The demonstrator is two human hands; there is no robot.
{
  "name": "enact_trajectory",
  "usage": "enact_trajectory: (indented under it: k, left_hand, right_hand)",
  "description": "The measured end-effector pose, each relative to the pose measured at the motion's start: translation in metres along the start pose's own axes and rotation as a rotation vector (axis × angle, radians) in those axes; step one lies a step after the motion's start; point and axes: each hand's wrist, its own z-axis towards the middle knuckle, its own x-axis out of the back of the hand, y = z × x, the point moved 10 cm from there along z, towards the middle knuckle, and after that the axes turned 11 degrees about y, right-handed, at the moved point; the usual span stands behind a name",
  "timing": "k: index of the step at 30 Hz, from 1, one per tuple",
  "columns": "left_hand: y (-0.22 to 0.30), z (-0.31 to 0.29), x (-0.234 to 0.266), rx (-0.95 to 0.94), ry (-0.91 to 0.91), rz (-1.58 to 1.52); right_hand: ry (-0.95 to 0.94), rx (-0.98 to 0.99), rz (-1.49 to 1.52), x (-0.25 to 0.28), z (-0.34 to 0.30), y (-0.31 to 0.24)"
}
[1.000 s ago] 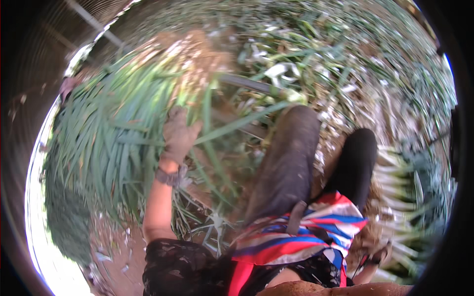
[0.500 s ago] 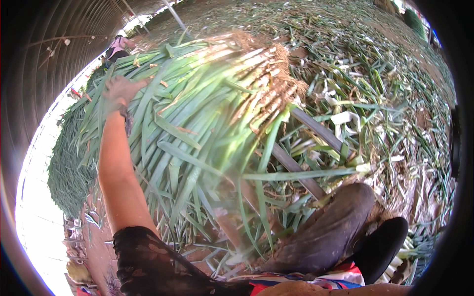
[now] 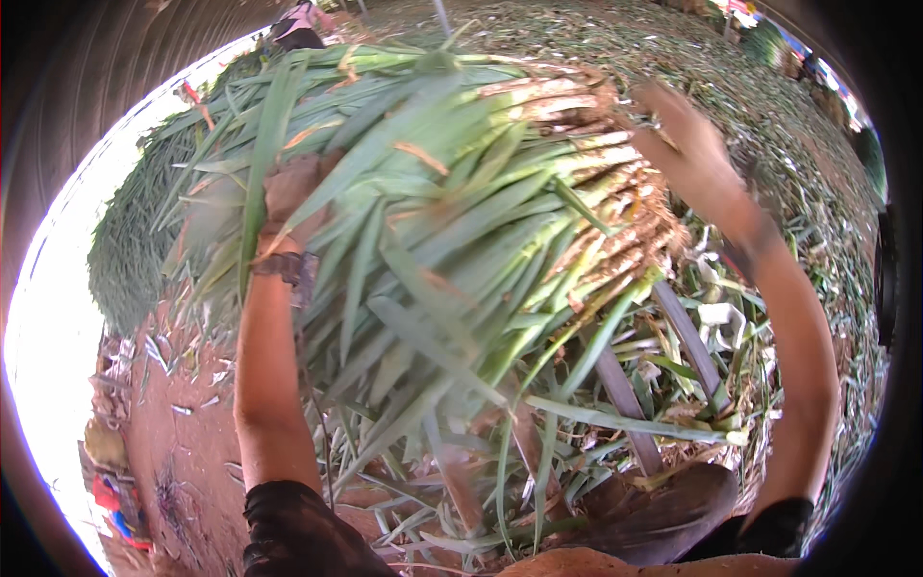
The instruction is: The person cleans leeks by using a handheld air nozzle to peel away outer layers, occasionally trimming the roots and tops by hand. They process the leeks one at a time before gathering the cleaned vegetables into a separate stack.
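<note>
A large heap of green onions [image 3: 461, 221] lies across the middle, with leaves to the left and brown rooty ends to the right. My left hand [image 3: 296, 197] is sunk among the leaves, its fingers curled round some and partly covered by them. A long leaf crosses in front of its wrist. My right hand [image 3: 687, 149] is raised beside the root ends at the upper right, blurred, with fingers stretched and thumb apart. It holds nothing that I can see.
Dark flat bars [image 3: 627, 392] stick out from under the heap, near my knee [image 3: 663, 510]. Loose leaves and trimmings [image 3: 615, 38] litter the ground. Another person [image 3: 300, 24] is at the far left, beyond more green onions [image 3: 144, 240]. Reddish soil [image 3: 187, 442] shows at left.
My right hand has come into view at the root ends. My left hand has gone from spread on top of the leaves to closed among them. The view has shifted, placing the heap farther right.
</note>
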Motion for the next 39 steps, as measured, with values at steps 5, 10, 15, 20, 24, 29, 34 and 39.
enact_trajectory:
  k: [5, 10, 15, 20, 24, 29, 34, 39]
  left_hand:
    - [-0.023, 0.008, -0.011, 0.118, -0.099, -0.012]
    - [0.006, 0.104, 0.016, -0.597, -0.227, 0.453]
    - [-0.11, 0.169, -0.001, 0.251, 0.005, 0.175]
    - [-0.147, 0.099, -0.117, 0.861, -0.251, -0.663]
    - [-0.192, 0.123, -0.122, 0.642, -0.278, -0.53]
    - [-0.19, 0.103, -0.134, 0.69, -0.294, -0.887]
    - [-0.101, 0.057, -0.059, 0.615, -0.23, -0.643]
    - [-0.036, -0.023, 0.031, 0.506, -0.017, -0.574]
  right_hand:
    - [-0.398, -0.281, 0.305, -0.234, 0.121, -0.049]
    - [-0.457, -0.049, -0.102, -0.277, 0.108, -0.064]
    - [-0.436, -0.21, 0.109, -0.255, 0.103, -0.077]
    - [-0.404, -0.204, 0.069, -0.263, 0.113, -0.045]
    - [-0.416, -0.216, 0.063, -0.256, 0.122, -0.049]
    - [-0.446, -0.287, 0.094, -0.269, 0.114, -0.048]
    - [-0.445, -0.32, 0.09, -0.246, 0.072, -0.033]
    - [-0.364, -0.218, 0.128, -0.172, 0.026, -0.075]
